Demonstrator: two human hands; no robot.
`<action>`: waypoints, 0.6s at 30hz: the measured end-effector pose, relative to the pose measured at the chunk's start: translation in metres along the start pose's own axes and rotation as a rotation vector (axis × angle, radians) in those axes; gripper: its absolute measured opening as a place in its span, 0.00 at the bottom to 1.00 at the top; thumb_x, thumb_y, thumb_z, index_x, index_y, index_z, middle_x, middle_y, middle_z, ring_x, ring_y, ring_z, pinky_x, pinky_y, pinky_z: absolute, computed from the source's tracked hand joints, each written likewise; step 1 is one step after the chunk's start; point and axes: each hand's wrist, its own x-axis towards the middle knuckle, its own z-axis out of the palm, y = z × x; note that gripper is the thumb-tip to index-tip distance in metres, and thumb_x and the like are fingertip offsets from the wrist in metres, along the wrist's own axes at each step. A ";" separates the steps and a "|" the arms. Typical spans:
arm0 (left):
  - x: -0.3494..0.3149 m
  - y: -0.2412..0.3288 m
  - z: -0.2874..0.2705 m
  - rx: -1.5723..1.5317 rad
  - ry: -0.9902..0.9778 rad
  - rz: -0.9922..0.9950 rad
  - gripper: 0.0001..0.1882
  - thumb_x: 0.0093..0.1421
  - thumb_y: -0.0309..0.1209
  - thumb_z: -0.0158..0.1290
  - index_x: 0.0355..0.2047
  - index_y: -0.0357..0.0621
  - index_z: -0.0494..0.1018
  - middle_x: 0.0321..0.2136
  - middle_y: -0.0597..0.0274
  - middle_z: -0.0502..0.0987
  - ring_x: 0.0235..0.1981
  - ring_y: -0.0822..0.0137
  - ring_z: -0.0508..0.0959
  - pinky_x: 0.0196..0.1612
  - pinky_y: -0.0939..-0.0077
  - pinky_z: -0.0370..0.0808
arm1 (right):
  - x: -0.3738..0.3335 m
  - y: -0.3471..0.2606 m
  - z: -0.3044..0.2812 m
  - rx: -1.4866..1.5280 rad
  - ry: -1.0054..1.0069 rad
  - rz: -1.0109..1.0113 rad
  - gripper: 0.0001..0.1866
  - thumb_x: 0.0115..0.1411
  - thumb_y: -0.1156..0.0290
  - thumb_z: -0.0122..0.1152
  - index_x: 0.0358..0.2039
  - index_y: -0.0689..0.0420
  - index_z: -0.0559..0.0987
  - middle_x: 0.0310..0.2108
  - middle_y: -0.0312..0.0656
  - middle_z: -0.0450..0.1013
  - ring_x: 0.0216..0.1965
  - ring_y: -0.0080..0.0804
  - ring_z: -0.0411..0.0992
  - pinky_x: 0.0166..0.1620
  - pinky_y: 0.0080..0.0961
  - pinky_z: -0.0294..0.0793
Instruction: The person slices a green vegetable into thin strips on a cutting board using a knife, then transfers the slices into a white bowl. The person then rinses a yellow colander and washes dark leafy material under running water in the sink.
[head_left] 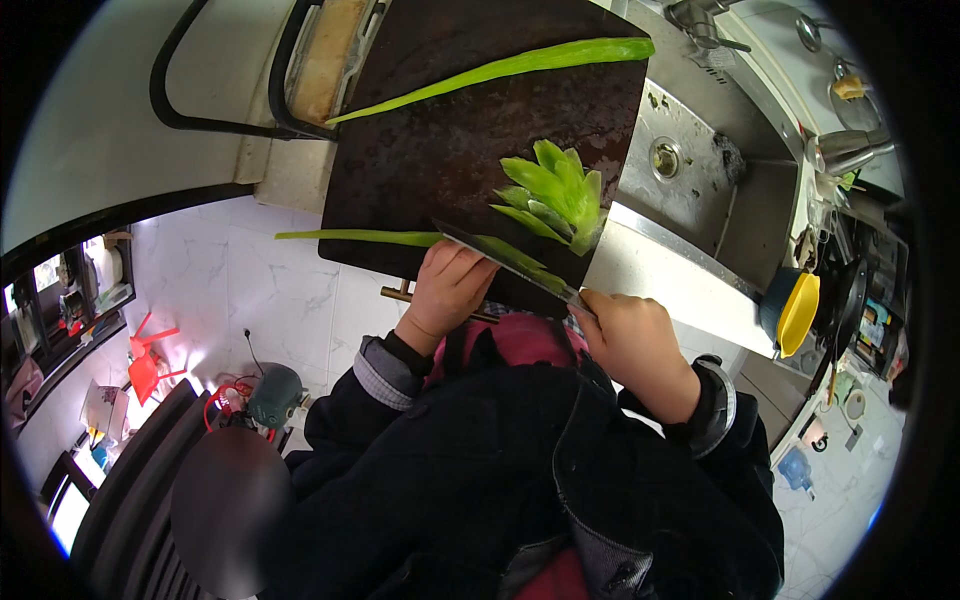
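Observation:
My right hand [640, 345] is closed round the handle of a kitchen knife [512, 262]. The blade slants up and left across the near edge of a dark cutting board [440, 150]. Beside it, my left hand [448, 292] has its fingers bent and pressed down on a long peeled green stem, apparently celtuce [375, 237], whose thin end juts past the board's left side. Cut green pieces lie along the blade's right side. A fanned pile of slanted green slices [560, 190] rests farther right, and a second long stem [500, 68] lies across the far part.
To the right is a steel sink [735, 220] with a drain and scraps, under a faucet [705, 25]. A yellow basin [798, 315] stands at the counter's right. Left of the board is a black metal rack [165, 100]. A red stool [148, 365] is on the tiled floor.

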 end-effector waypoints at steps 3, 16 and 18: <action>0.000 -0.002 0.002 -0.032 0.007 0.011 0.14 0.44 0.24 0.58 0.34 0.44 0.76 0.37 0.64 0.74 0.42 0.60 0.72 0.46 0.66 0.69 | -0.005 0.000 0.002 -0.055 0.053 -0.019 0.11 0.55 0.64 0.57 0.24 0.59 0.73 0.14 0.45 0.70 0.17 0.43 0.71 0.21 0.35 0.71; 0.000 -0.001 0.002 -0.018 0.000 -0.006 0.14 0.45 0.25 0.58 0.35 0.46 0.76 0.38 0.67 0.74 0.42 0.62 0.72 0.47 0.68 0.68 | 0.021 0.005 0.035 -0.069 0.068 -0.021 0.11 0.56 0.64 0.56 0.25 0.59 0.73 0.15 0.46 0.71 0.18 0.44 0.72 0.22 0.36 0.71; 0.000 -0.001 0.003 -0.023 0.009 0.004 0.14 0.45 0.25 0.58 0.36 0.46 0.76 0.38 0.67 0.74 0.43 0.63 0.72 0.47 0.68 0.68 | 0.025 0.006 0.037 -0.057 0.046 -0.003 0.12 0.58 0.63 0.54 0.27 0.59 0.75 0.16 0.46 0.71 0.18 0.46 0.71 0.23 0.37 0.70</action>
